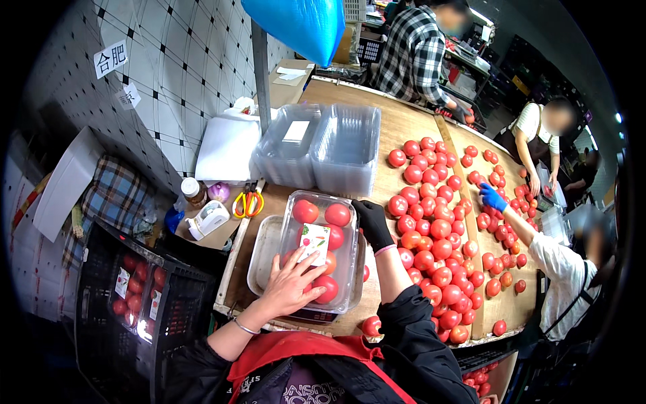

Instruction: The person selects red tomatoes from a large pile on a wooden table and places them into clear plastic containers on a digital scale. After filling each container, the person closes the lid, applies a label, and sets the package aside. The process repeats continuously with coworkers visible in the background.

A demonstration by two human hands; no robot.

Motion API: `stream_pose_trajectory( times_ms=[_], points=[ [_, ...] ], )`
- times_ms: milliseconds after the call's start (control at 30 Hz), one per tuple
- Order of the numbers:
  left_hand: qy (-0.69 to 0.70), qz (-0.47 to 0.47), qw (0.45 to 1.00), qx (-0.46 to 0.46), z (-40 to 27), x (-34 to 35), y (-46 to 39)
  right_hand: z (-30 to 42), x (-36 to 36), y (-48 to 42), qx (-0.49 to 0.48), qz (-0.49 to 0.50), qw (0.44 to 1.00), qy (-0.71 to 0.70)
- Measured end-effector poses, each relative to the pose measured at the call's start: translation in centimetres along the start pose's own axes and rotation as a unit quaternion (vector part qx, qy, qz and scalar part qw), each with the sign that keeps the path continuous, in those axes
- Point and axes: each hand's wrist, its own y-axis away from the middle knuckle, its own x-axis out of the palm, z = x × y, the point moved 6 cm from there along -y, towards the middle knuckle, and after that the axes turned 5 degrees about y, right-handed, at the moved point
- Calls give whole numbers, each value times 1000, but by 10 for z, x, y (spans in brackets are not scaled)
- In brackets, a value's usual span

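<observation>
A clear plastic box of tomatoes point(290, 222) sits before me over a shallow tray point(257, 272), which shows along its left side. A white label with vegetable pictures point(315, 236) lies on the box top. My left hand point(294, 288), bare, rests with spread fingers on the box top, fingertips on the label's lower part. My right hand point(373, 222), in a black glove, grips the box's far right edge; its fingertips are partly hidden. Several red tomatoes show through the plastic.
Beyond stand stacked empty plastic boxes point(345, 146). Loose tomatoes point(439, 230) cover the right, split by a wooden strip point(474, 283). Scissors point(248, 201) and a label dispenser point(208, 219) lie left. A black crate point(171, 303) holds packed tomatoes. A co-worker's blue-gloved hand point(492, 197) reaches in.
</observation>
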Motion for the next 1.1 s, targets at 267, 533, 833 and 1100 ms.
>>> stream_pose_trajectory(
  times_ms=[267,533,833,1100],
  points=[
    [396,-258,848,-239,108,38,56,-31,9,96,-2,88,990,110],
    [639,-84,756,-114,56,20,44,-21,32,238,7,214,962,167],
    [740,-257,616,-80,57,-46,107,36,98,251,74,175,981,36],
    [531,-600,586,-122,71,-194,360,35,136,196,6,276,961,18]
  ],
)
